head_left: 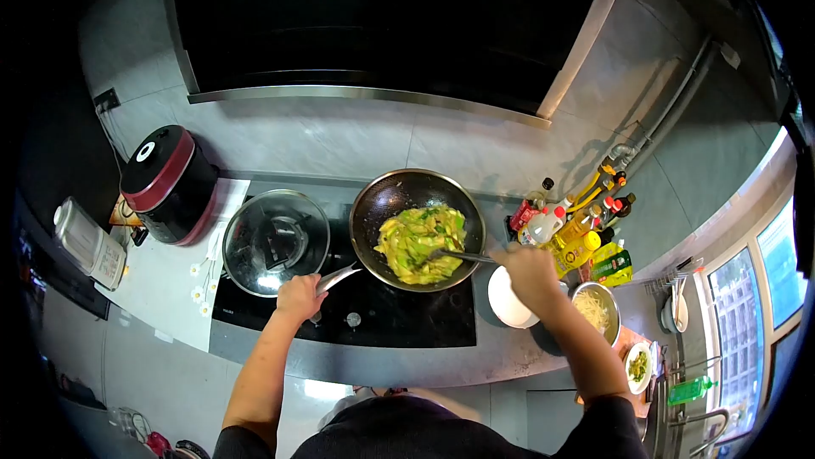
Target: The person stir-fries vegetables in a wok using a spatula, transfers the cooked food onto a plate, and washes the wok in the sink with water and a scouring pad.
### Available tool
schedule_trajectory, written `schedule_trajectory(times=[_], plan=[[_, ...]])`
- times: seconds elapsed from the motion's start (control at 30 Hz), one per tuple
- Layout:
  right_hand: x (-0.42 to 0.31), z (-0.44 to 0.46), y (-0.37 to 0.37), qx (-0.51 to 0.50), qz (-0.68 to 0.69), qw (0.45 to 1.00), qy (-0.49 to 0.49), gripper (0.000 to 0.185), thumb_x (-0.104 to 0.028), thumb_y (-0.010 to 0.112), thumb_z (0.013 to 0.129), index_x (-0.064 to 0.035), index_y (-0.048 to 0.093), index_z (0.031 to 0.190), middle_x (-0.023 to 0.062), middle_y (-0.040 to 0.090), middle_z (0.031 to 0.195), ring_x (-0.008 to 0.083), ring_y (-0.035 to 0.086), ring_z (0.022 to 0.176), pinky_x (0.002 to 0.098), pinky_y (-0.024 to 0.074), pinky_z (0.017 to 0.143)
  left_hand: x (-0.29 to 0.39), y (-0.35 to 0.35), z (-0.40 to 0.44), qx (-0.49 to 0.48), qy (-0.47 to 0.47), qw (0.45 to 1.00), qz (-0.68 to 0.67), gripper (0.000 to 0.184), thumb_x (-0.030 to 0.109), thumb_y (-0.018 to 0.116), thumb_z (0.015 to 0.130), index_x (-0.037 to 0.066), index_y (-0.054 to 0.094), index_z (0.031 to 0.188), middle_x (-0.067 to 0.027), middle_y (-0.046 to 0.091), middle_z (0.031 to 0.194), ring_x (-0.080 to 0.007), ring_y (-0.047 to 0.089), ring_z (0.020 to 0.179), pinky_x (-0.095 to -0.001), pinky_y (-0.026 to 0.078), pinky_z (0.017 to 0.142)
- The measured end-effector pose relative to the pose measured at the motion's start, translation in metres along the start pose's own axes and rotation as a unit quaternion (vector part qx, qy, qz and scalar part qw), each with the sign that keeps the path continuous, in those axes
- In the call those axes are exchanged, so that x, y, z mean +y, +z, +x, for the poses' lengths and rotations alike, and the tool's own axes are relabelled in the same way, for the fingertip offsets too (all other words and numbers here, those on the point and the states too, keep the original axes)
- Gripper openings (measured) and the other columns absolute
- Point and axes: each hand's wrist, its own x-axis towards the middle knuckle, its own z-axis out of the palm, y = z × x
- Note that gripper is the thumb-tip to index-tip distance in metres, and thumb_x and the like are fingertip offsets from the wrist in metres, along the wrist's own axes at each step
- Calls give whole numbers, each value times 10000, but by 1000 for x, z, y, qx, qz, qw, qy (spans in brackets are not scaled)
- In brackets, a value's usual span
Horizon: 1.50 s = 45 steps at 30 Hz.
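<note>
My left hand [299, 298] is closed around the metal handle [338, 277] of a dark wok [365, 225] on the cooktop. Inside the wok lies a heap of green and yellow sliced vegetables [416, 234], possibly mixed with egg. From the right, my right hand [528, 276] grips a spatula [471, 257], its blade partly buried in the food. Left of the wok is a glass lid [276, 238], resting over the other burner. A white bowl [509, 299] sits just below my right hand, partly covered by it.
A rice cooker [170, 183] stands at the left on the counter. Several sauce and oil bottles [573, 242] crowd the right back. A metal bowl of pale shreds [594, 310] and a small plate of chopped greens [638, 366] are near the sink. The range hood [365, 94] hangs above.
</note>
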Motion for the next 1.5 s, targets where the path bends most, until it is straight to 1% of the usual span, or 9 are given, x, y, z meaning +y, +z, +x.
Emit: schedule_trajectory(times=[0.13, 0.33, 0.57, 0.77, 0.9, 1.0, 1.17, 1.37, 1.5], plan=[[-11, 10, 5, 41, 37, 998, 33, 382, -57, 566, 783, -180, 661, 1131, 63, 648, 863, 255, 664, 710, 383, 514, 600, 0, -1, 0, 2, 10, 1000, 6, 301, 354, 720, 791, 105, 632, 935, -142, 687, 837, -344, 681, 798, -440, 555, 693], [-28, -17, -22, -81, 36, 996, 3, 376, -126, 586, 815, -153, 628, 1187, 77, 650, 898, 267, 667, 784, 408, 523, 646, -1, 2, -1, 8, 7, 1000, 7, 302, 355, 716, 795, 105, 627, 939, -141, 688, 841, -343, 681, 802, -438, 557, 699], [-38, 20, 23, 114, 63, 991, 15, 374, -58, 569, 788, -130, 637, 1148, 73, 592, 856, 245, 659, 756, 361, 538, 593, -1, 1, 0, 8, 10, 1000, 1, 301, 353, 719, 793, 110, 632, 949, -131, 689, 846, -337, 682, 801, -439, 556, 695], [12, 3, -22, 11, -14, 999, -28, 327, -50, 590, 761, -157, 675, 1058, 57, 598, 797, 245, 660, 762, 346, 536, 585, 1, 3, -1, 5, -1, 1000, -1, 291, 352, 720, 791, 117, 637, 940, -128, 689, 840, -334, 682, 802, -440, 554, 702], [-14, 36, 27, 119, 49, 991, 38, 232, -123, 629, 772, -134, 682, 998, 89, 638, 816, 283, 673, 774, 400, 548, 617, 0, 4, -1, 10, 2, 1000, -4, 290, 354, 719, 793, 118, 636, 940, -127, 689, 837, -333, 682, 803, -437, 555, 704], [-11, 31, 13, 44, 88, 981, 166, 215, -173, 630, 801, -157, 687, 1008, 124, 649, 823, 332, 663, 769, 454, 527, 637, 0, 1, 1, 3, -1, 1000, 5, 290, 356, 714, 799, 118, 634, 943, -126, 689, 839, -331, 682, 808, -436, 555, 706], [12, 52, 11, -183, 53, 957, 220, 312, -273, 588, 850, 6, 686, 949, 226, 677, 998, 383, 679, 881, 443, 546, 764, 2, 0, 0, -7, -5, 1000, 7, 291, 358, 710, 804, 120, 631, 952, -126, 689, 849, -330, 681, 815, -438, 555, 706], [23, 66, 141, -135, 421, 875, 197, 328, -322, 587, 872, -20, 690, 948, 223, 676, 916, 394, 660, 848, 477, 513, 780, 2, 0, 0, -9, -8, 1000, 9, 296, 353, 712, 803, 118, 630, 962, -125, 686, 858, -333, 679, 817, -440, 554, 707], [12, 32, 95, 5, 288, 948, 133, 243, -307, 622, 859, -89, 697, 936, 195, 674, 827, 378, 657, 791, 493, 513, 715, 3, 1, -1, -6, -9, 1000, 11, 298, 350, 717, 799, 113, 631, 957, -132, 684, 840, -337, 679, 802, -441, 553, 703]])
